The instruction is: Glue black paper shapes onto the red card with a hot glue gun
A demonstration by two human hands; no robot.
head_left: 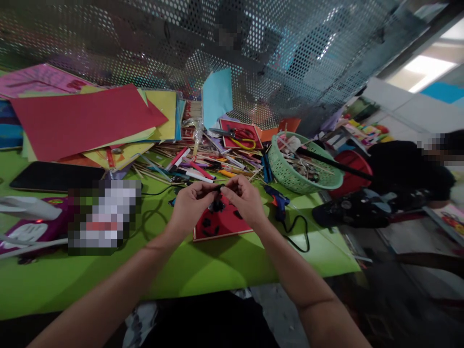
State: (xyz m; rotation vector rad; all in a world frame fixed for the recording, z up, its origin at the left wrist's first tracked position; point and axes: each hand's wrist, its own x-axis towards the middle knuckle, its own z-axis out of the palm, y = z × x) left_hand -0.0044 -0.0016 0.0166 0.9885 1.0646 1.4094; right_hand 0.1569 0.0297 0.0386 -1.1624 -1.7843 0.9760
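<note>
My left hand (194, 203) and my right hand (243, 199) meet over a red board (226, 224) with a pale edge. Between their fingertips is a small black piece (219, 187); its kind is too small to make out. Both hands are closed in a pinch on it. Several black cut shapes (206, 223) lie on the red board, some partly hidden by the hands. A blue glue gun (278, 200) with a black cord lies just right of my right hand.
A green plastic basket (308, 181) of odds and ends stands at the right. Markers and sticks (203, 166) are heaped behind the hands, with scissors (237, 135) beyond. Coloured paper (87, 121), a black phone (56, 176) and a purple power strip (39, 227) occupy the left. Another person (406, 169) is at right.
</note>
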